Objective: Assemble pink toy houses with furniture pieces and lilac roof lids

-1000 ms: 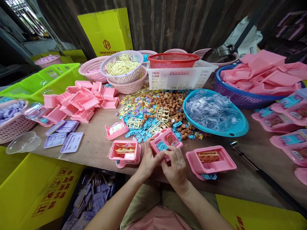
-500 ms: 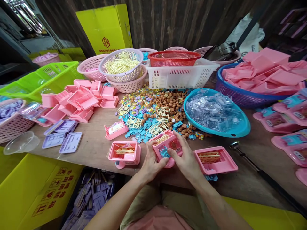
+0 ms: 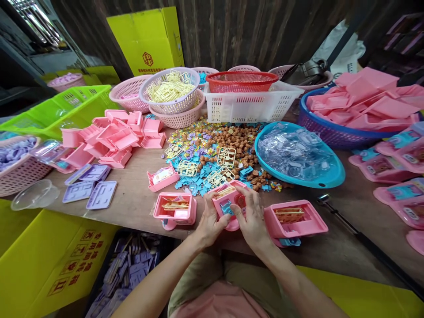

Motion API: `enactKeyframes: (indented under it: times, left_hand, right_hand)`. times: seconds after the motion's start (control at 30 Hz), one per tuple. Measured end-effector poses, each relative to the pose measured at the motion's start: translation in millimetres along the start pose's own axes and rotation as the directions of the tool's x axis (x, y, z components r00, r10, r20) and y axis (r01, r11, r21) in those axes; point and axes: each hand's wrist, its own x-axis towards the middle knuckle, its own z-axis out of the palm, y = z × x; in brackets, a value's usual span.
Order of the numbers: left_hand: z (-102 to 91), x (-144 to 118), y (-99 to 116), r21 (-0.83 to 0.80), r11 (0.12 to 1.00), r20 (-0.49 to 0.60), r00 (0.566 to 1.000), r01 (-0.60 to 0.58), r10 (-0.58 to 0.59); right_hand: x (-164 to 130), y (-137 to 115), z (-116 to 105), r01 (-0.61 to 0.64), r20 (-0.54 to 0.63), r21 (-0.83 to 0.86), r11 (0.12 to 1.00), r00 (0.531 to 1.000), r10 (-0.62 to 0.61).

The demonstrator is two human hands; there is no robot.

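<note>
Head cam only, so one view to go on. Both hands are on the small pink toy tray (image 3: 228,204) right at the near edge of the table (image 3: 132,203), dead centre. The left hand (image 3: 209,221) cups its left side with the thumb up on the rim; the right hand (image 3: 253,218) grips the right side, fingers curled over the top where a brown piece and a blue insert sit inside.

What's changed: a second ago the tray was tipped up toward the camera with the fingers busy at its near edge. Half a second ago the right hand was spread wide over it, and now it has closed in tight. My read is that the pieces are getting pressed home.

Around it: one filled pink tray (image 3: 175,208) just to the left, another filled tray (image 3: 293,219) just to the right, neither touched. Farther back is the heap of brown and blue small parts (image 3: 232,145), with the turquoise bowl of clear covers (image 3: 298,154) on its right. Lilac plates (image 3: 90,187) lie well off to the left.
</note>
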Motion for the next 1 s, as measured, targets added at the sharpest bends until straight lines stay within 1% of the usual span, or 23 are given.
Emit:
enactKeyframes:
  times: [0.07, 0.1, 0.17, 0.2, 0.23, 0.3, 0.37, 0.4, 0.47, 0.53, 0.6, 0.67, 0.73, 0.8, 0.87, 0.9, 0.97, 1.0]
  left_hand:
    - [-1.8, -3, 2, -0.009, 1.0, 0.045, 0.999, -0.011, 0.012]
    - [-2.9, -5, 2, -0.006, 1.0, 0.079, 0.997, -0.024, 0.024]
    - [-5.3, -8, 2, 0.028, 0.995, 0.146, 0.985, -0.093, 0.088]
    - [-6.3, -9, 2, 0.057, 0.987, 0.177, 0.975, -0.148, 0.136]
    - [-7.2, -10, 1, 0.088, 0.974, 0.213, 0.959, -0.208, 0.186]
    - [-8.1, -9, 1, 0.142, 0.94, 0.303, 0.918, -0.31, 0.256]
    - [-7.8, -7, 1, 0.179, 0.921, 0.391, 0.884, -0.347, 0.257]
    - [-7.3, -7, 2, 0.195, 0.919, 0.419, 0.876, -0.343, 0.238]
    - [-6.7, -9, 6, 0.24, 0.921, 0.429, 0.884, -0.307, 0.182]
    - [-8.8, -17, 11, 0.291, 0.915, 0.406, 0.902, -0.28, 0.147]
    - [-16.3, -28, 17, 0.33, 0.891, 0.368, 0.912, -0.312, 0.182]
    - [-31.0, -39, 22, 0.371, 0.847, 0.297, 0.913, -0.382, 0.282]
    - [-51.9, -46, 22, 0.442, 0.794, 0.161, 0.908, -0.417, 0.387]
    - [-74.5, -49, 18, 0.529, 0.767, -0.019, 0.899, -0.363, 0.439]
    - [-93.1, -47, 14, 0.572, 0.781, -0.198, 0.882, -0.252, 0.429]
    - [-99.4, -45, 13, 0.557, 0.81, -0.281, 0.875, -0.186, 0.394]
    - [-104.9, -38, 15, 0.43, 0.898, -0.399, 0.872, -0.094, 0.283]
    - [-104.2, -32, 19, 0.319, 0.945, -0.422, 0.881, -0.075, 0.213]
  right_hand:
    - [0, 4, -12, 0.009, 0.085, -0.004, 1.0, 0.996, -0.009]
    - [2, 7, -21, 0.028, 0.163, -0.003, 1.0, 0.986, -0.027]
    - [13, 15, -41, 0.089, 0.308, -0.011, 0.996, 0.948, -0.081]
    - [23, 20, -51, 0.129, 0.355, -0.032, 0.991, 0.928, -0.109]
    - [35, 25, -59, 0.165, 0.369, -0.075, 0.983, 0.921, -0.126]
    - [64, 35, -66, 0.228, 0.384, -0.252, 0.94, 0.916, -0.119]
    - [92, 42, -61, 0.312, 0.465, -0.419, 0.853, 0.88, -0.093]
    - [104, 45, -54, 0.333, 0.483, -0.452, 0.827, 0.871, -0.086]
    - [121, 49, -39, 0.355, 0.502, -0.486, 0.798, 0.861, -0.077]
    - [130, 51, -25, 0.361, 0.505, -0.499, 0.788, 0.86, -0.074]
    - [132, 52, -17, 0.366, 0.511, -0.505, 0.782, 0.857, -0.071]
    - [132, 52, -16, 0.367, 0.516, -0.501, 0.784, 0.854, -0.071]
    - [133, 52, -17, 0.358, 0.514, -0.493, 0.793, 0.855, -0.066]
    - [137, 53, -21, 0.338, 0.508, -0.477, 0.811, 0.859, -0.059]
    - [143, 51, -25, 0.316, 0.499, -0.45, 0.835, 0.864, -0.058]
    - [147, 49, -27, 0.306, 0.494, -0.431, 0.849, 0.867, -0.061]
    - [153, 37, -31, 0.29, 0.483, -0.382, 0.878, 0.872, -0.078]
    - [154, 28, -32, 0.286, 0.478, -0.351, 0.892, 0.873, -0.092]
